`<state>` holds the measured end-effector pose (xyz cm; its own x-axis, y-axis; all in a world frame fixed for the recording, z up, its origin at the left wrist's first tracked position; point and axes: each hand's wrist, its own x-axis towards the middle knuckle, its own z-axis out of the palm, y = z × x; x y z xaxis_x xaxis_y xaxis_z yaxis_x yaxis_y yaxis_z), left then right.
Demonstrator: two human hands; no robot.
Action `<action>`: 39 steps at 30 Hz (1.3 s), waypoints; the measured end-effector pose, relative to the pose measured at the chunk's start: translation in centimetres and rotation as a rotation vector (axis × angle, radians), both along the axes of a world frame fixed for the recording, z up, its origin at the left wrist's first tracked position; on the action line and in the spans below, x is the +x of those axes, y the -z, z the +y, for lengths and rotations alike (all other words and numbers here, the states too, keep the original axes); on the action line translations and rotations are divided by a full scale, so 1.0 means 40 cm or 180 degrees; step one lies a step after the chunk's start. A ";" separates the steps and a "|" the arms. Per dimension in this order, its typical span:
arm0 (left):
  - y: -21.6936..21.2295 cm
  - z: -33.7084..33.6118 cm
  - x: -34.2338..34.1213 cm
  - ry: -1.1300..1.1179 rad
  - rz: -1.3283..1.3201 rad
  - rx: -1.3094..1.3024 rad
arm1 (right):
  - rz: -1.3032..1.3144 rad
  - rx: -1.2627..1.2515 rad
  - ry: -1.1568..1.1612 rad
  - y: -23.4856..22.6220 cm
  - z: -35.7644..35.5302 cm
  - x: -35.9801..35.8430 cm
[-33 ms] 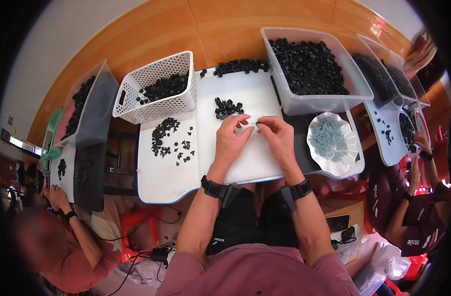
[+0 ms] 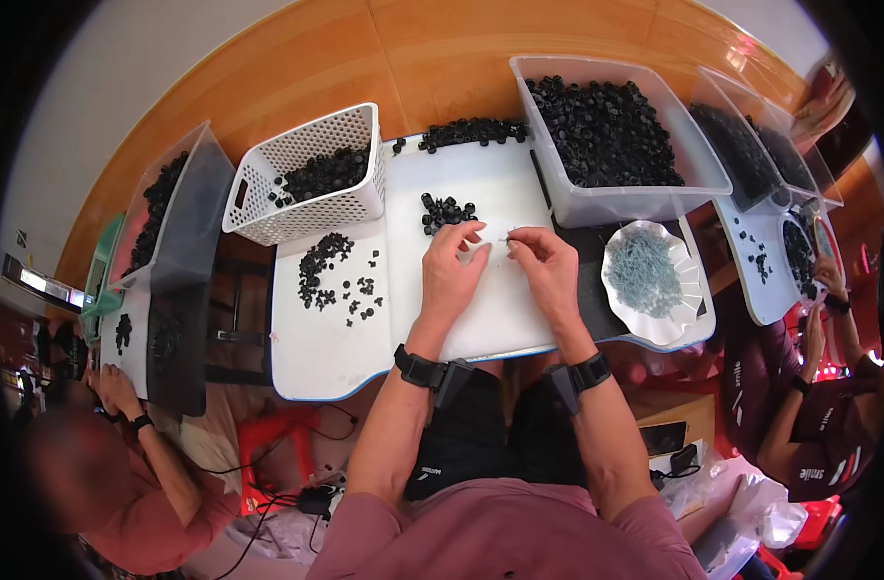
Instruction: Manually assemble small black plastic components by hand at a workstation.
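The white worktop [image 2: 480, 319] fills the frame's centre, with a clear bin [image 2: 621, 203] of black pieces at upper right and a white basket [image 2: 306, 208] at upper left. Mid-frame, my left hand [image 2: 453, 273] and right hand [image 2: 546, 266] meet, fingers pinched on something tiny between them, perhaps a thin pin [image 2: 505, 241]. A small heap of black pieces [image 2: 446, 212] lies just above them.

White board [image 2: 480, 319]: smooth, matt, looks plastic-coated. Table [image 2: 442, 58] beneath: orange wood-look top, slight sheen. Perforated basket [image 2: 350, 198]: white plastic, matt. Clear bin [image 2: 621, 203]: translucent plastic, glossy walls. Small black parts [image 2: 447, 211]: matt, plastic or rubber, cannot tell which. Scalloped dish [image 2: 679, 324]: white, glossy, holding thin pale metallic-looking pins [image 2: 645, 275]. Wrist bands [image 2: 418, 367]: black, matt
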<state>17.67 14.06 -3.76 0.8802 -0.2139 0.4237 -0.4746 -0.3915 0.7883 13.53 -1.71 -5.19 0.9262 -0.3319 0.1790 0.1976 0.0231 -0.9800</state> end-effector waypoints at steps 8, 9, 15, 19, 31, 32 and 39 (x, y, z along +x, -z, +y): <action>-0.069 0.031 0.105 0.0266 -0.0951 0.1892 | -0.0097 -0.0347 0.0522 -0.005 0.008 -0.005; -0.074 0.033 0.113 0.0278 -0.0968 0.1905 | -0.0108 -0.0332 0.0537 -0.010 0.008 -0.006; -0.063 0.027 0.079 0.0487 -0.1206 0.1661 | -0.0305 -0.0029 0.0613 0.005 0.014 -0.003; -0.020 -0.002 0.005 0.0262 0.0043 0.0391 | -0.0490 -0.0548 0.0571 -0.019 0.017 -0.020; 0.008 0.000 -0.025 0.0078 0.0406 -0.0092 | -0.0443 -0.1180 0.0363 -0.030 0.022 -0.026; 0.009 0.001 -0.025 0.0076 0.0413 -0.0095 | -0.0371 -0.1227 0.0333 -0.030 0.023 -0.026; 0.006 0.004 -0.029 0.0159 0.0422 -0.0107 | -0.0384 -0.1184 0.0361 -0.021 0.026 -0.022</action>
<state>16.53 14.23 -3.99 0.9176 -0.2465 0.3119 -0.3836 -0.3423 0.8577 12.65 -0.69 -4.36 0.8524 -0.3230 0.4112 0.2926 -0.3571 -0.8870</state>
